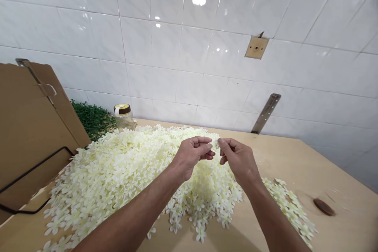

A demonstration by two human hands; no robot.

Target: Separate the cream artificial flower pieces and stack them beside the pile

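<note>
My left hand (196,152) and my right hand (234,155) are raised in front of me, fingertips close together over a big heap of white artificial flowers (126,169). Thumb and fingers of each hand are pinched. Between them shows a small white flower (215,144), its edges hard to separate from the blossoms behind. The right fingertips touch its right side, and the left fingertips meet its left side. Loose petals spill from the heap towards the table's front edge. To the right of my right forearm lies a smaller flower pile (291,208).
A clear jar (125,120) with a brown and yellow lid stands behind the heap, beside green artificial foliage (93,118). At left is a cardboard box (32,134) with a black metal frame (35,173). A brown oval object (324,206) lies on the wooden table (274,157). A metal bracket (265,114) stands against the tiled wall.
</note>
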